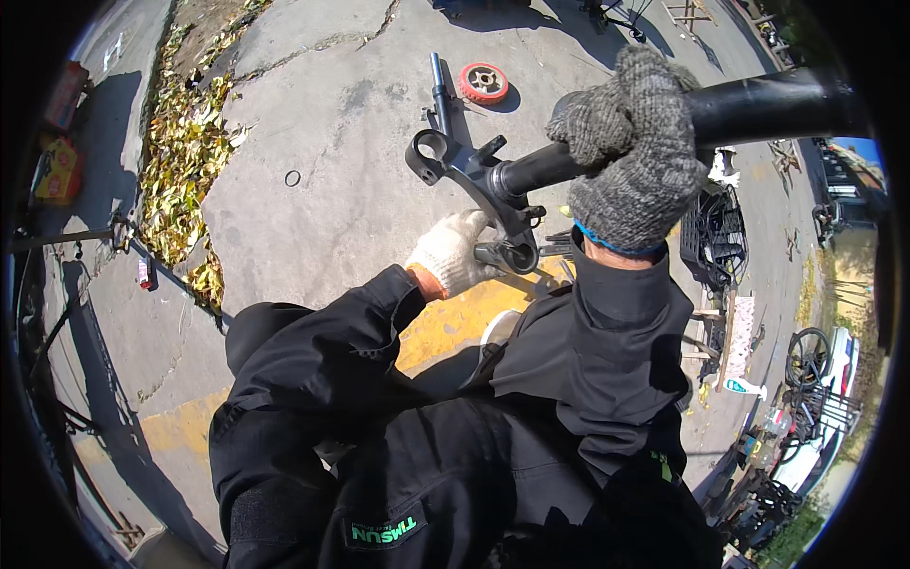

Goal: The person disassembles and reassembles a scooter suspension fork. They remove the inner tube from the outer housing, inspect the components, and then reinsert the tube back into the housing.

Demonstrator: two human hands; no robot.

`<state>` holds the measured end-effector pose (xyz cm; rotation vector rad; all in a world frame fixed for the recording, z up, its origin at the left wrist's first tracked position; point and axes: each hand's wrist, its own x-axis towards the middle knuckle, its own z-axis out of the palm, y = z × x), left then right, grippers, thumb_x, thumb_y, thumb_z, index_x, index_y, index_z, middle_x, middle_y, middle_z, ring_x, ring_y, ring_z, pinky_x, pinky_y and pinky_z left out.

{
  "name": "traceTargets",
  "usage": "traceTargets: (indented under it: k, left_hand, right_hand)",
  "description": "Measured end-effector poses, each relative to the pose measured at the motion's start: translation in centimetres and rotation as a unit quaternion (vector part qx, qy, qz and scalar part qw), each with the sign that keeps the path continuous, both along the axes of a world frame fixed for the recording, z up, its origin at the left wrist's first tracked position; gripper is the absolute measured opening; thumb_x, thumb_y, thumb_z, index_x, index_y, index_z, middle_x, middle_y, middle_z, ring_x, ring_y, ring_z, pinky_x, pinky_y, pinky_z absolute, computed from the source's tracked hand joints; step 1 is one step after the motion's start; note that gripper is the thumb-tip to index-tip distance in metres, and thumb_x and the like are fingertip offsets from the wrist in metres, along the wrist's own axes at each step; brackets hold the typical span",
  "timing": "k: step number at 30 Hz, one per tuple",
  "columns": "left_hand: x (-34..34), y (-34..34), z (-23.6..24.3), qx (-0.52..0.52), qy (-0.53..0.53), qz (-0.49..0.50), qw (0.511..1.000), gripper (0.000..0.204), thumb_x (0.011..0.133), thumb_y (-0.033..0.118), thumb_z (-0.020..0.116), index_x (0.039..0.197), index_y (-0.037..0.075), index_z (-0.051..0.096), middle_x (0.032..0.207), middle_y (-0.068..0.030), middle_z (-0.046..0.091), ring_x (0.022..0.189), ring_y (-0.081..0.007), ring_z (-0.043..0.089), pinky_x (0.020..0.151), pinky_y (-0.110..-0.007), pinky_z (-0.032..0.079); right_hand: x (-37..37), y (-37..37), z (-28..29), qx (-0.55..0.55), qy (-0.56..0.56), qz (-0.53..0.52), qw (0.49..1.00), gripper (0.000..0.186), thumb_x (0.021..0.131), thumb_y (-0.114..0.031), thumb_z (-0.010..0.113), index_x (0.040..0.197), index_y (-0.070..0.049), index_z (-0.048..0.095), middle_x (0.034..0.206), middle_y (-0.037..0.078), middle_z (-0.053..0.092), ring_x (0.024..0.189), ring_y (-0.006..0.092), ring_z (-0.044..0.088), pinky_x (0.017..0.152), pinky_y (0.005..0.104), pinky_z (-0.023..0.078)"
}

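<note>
My right hand [633,152], in a grey knitted glove, is wrapped round a thick black tube [768,106] that runs in from the right. At the tube's left end sits a black fork clamp [485,194] with a round ring at each end. My left hand [455,254], in a white glove, grips the clamp beside its nearer ring; some of its fingers are hidden behind the metal. Beyond the clamp's far ring, a slim dark metal rod [440,93] shows over the concrete.
A small red-rimmed wheel [484,83] lies on the ground ahead, and a thin black ring [293,177] lies to the left. Yellow leaves [180,180] line the left kerb. At right are a black basket [718,232] and a parked bicycle [809,356].
</note>
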<state>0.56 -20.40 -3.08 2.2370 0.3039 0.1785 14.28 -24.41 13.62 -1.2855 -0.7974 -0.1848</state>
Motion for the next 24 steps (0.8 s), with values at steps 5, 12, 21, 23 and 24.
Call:
traceTargets:
  k: [5,12,21,23,24]
  left_hand:
    - [0.1,0.6,-2.3,-0.064,0.097,0.027,0.993,0.036,0.078,0.020,0.075,0.110,0.008,0.066,0.102,-0.0170,0.065,0.099,-0.0381,0.063,0.086,-0.042,0.052]
    - [0.5,0.0,-0.6,-0.047,-0.107,-0.015,0.993,0.052,0.072,0.023,0.080,0.118,0.006,0.061,0.108,-0.0190,0.063,0.106,-0.0381,0.060,0.089,-0.044,0.050]
    - [0.2,1.4,-1.4,-0.052,0.058,0.048,0.996,0.031,0.080,0.019,0.073,0.109,0.010,0.067,0.111,-0.0144,0.064,0.110,-0.0369,0.059,0.091,-0.044,0.050]
    - [0.4,1.0,-1.0,-0.045,0.076,0.056,0.995,0.039,0.078,0.017,0.074,0.114,0.008,0.063,0.113,-0.0153,0.062,0.110,-0.0365,0.059,0.092,-0.043,0.049]
    - [0.3,0.8,-0.8,-0.035,0.055,0.060,0.996,0.044,0.077,0.018,0.075,0.117,0.008,0.062,0.116,-0.0151,0.060,0.110,-0.0359,0.059,0.092,-0.043,0.049]
  right_hand:
    - [0.5,-0.4,-3.2,-0.005,0.009,0.043,0.999,0.025,0.094,-0.020,0.061,0.109,0.000,0.065,0.067,0.006,0.060,0.057,0.0168,0.059,0.057,0.0370,0.051]
    - [-0.3,-3.0,3.7,0.076,0.001,0.125,0.989,0.025,0.094,-0.018,0.061,0.111,-0.001,0.064,0.067,0.005,0.059,0.057,0.0160,0.058,0.059,0.0347,0.051]
    - [0.7,-0.9,0.0,-0.055,-0.120,0.069,0.989,0.014,0.095,-0.014,0.057,0.104,-0.005,0.064,0.070,0.005,0.059,0.056,0.0144,0.057,0.055,0.0296,0.048]
    - [-1.2,-2.2,2.8,0.040,0.083,0.161,0.983,0.021,0.097,-0.023,0.055,0.081,-0.009,0.055,0.059,0.001,0.045,0.049,0.0145,0.047,0.057,0.0352,0.045]
    - [-1.8,-2.9,4.5,0.080,0.139,0.144,0.976,0.034,0.097,-0.028,0.055,0.067,-0.012,0.050,0.054,-0.001,0.038,0.047,0.0145,0.042,0.058,0.0377,0.043]
